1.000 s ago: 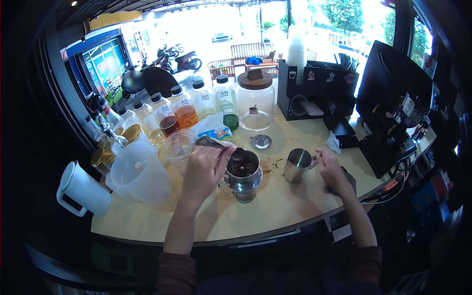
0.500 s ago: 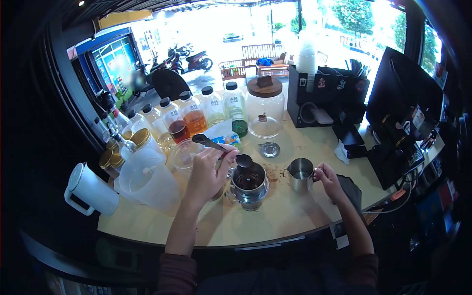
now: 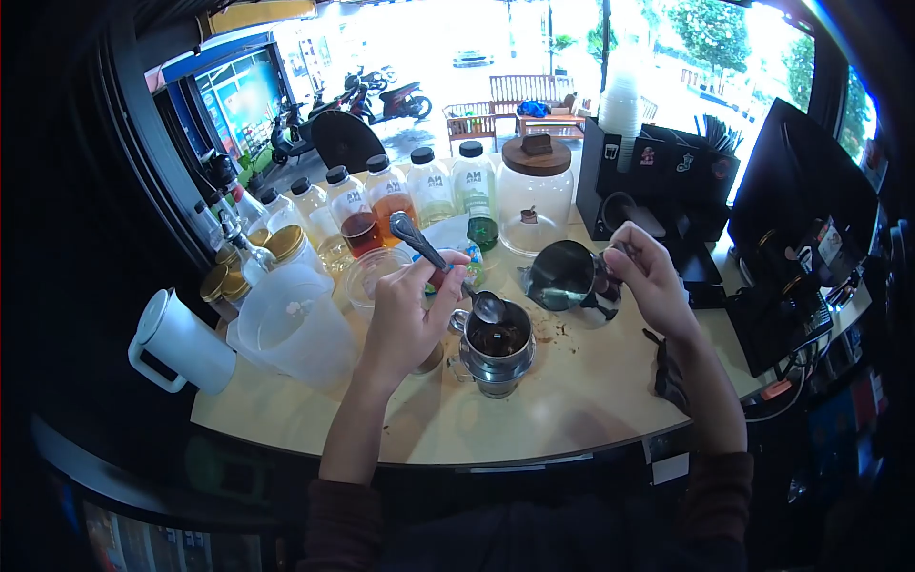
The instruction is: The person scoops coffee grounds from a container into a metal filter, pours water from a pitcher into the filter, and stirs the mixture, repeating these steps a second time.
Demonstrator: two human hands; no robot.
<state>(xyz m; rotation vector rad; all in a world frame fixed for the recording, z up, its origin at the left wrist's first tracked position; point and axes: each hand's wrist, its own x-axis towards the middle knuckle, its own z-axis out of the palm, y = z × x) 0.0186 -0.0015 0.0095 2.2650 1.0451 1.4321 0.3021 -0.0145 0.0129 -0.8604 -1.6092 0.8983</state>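
Note:
My left hand (image 3: 416,310) is closed on a metal spoon (image 3: 487,307), its bowl held over the mouth of a metal drip coffee filter (image 3: 497,351). Dark wet coffee (image 3: 498,337) shows inside the filter, which sits on top of a small glass (image 3: 498,388). My right hand (image 3: 650,276) grips the handle of a steel milk jug (image 3: 564,276), raised off the counter and tilted toward the filter. Whether any liquid leaves the jug cannot be made out. Brown coffee stains (image 3: 553,330) mark the counter beside the filter.
Several black-capped bottles (image 3: 392,202) and a glass jar with a wooden lid (image 3: 536,195) stand along the back. To the left are a clear plastic pitcher (image 3: 295,329) and a white jug (image 3: 187,338). A black organizer (image 3: 658,181) and a monitor (image 3: 805,200) occupy the right.
My right hand has lifted the milk jug from near the counter, moving it up and left and tipping it. The spoon stays over the filter, its bowl now turned differently. The view has shifted slightly.

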